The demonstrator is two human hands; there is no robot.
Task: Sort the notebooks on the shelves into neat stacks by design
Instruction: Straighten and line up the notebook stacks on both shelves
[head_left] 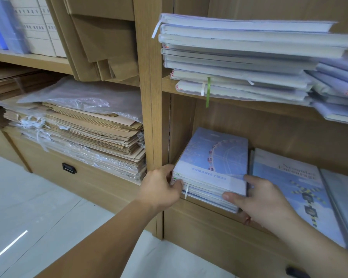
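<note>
Fingers of the left hand [161, 187] and right hand [257, 199] curl round the near corners of the notebook stack [211, 177]. It sits at the left of the lower shelf [199, 205]. It looks stiff and heavy. The shiny covers may slide, so hold it from underneath.

Wood-grain shelf [269, 117], glossy plastic-wrapped notebooks [213, 155], matt brown paper bags [100, 121].

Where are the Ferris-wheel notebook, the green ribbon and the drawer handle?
Ferris-wheel notebook [213, 155], head view, cover middle.
Green ribbon [208, 93], head view, hanging strip.
Drawer handle [69, 168], head view, its centre.
</note>
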